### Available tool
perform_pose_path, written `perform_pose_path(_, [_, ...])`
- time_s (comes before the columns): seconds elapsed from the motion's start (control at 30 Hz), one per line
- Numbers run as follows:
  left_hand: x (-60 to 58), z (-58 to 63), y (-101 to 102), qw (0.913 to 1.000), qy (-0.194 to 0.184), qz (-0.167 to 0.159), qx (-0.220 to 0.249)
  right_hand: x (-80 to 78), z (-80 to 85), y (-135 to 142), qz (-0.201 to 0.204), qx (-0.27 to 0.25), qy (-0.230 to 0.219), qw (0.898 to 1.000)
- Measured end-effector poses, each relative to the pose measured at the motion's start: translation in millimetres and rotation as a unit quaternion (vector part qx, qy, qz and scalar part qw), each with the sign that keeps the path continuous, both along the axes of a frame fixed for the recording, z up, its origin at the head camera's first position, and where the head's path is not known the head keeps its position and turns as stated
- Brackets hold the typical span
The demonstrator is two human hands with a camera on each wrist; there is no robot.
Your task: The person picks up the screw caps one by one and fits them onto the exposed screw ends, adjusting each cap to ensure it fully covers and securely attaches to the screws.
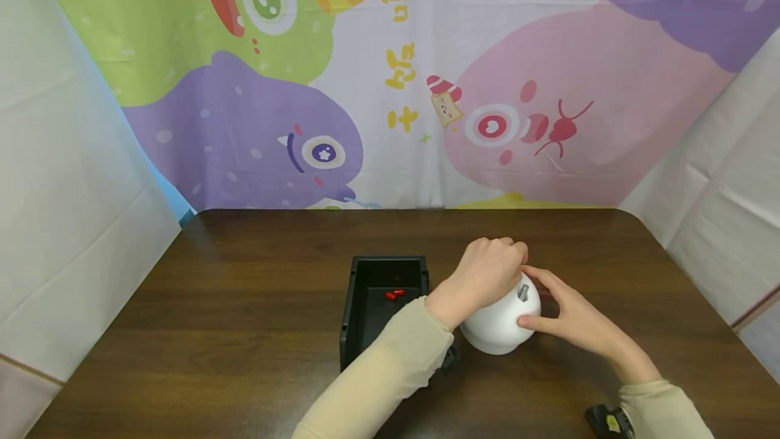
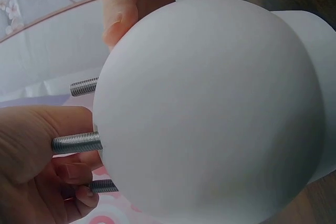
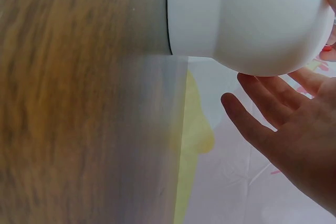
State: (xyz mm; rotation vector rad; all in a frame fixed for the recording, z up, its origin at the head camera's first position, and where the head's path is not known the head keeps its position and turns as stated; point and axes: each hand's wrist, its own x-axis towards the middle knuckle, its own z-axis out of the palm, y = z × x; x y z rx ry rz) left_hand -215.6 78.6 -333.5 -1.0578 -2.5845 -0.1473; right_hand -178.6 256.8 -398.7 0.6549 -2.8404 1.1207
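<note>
A white dome-shaped body (image 1: 496, 324) with a cylindrical base stands on the table. Threaded metal studs (image 2: 79, 142) stick out from its top. My left hand (image 1: 487, 273) bends over that top, fingers curled beside the studs. Between those fingers a bit of a small red cap (image 3: 327, 48) shows in the right wrist view; the rest is hidden. With thumb and fingers spread on either side, my right hand (image 1: 575, 317) holds the dome from the right; in the right wrist view its fingertips (image 3: 247, 80) are at the curved surface.
Left of the dome lies a black open tray (image 1: 347, 320), partly covered by my left sleeve. Two small red caps (image 1: 396, 293) lie inside it. The dark wooden table (image 1: 244, 303) runs back to a cartoon-printed curtain (image 1: 396, 175); white cloth (image 1: 719, 154) hangs at both sides.
</note>
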Motion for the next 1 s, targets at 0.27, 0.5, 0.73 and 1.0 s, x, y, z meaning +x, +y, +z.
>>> perform_pose_path(0.27, [0.3,-0.8,-0.2,1.0,0.0,0.008,0.004,-0.8,-0.7,0.1,-0.001,0.0,0.0,1.0])
perform_pose_path(0.5, [1.9,-0.5,-0.2,0.9997,0.013,0.02,0.01,-0.5,-0.6,0.1,-0.002,0.0,-0.001,1.0])
perform_pose_path(0.73, [2.8,-0.8,-2.1,0.9994,0.014,0.025,0.021,-0.3,-0.7,0.0,-0.004,-0.001,-0.001,1.0])
perform_pose_path(1.0, [3.9,-2.1,-7.8,0.999,0.009,0.02,0.04,-0.3,-0.7,-0.1,-0.001,-0.004,-0.003,1.0])
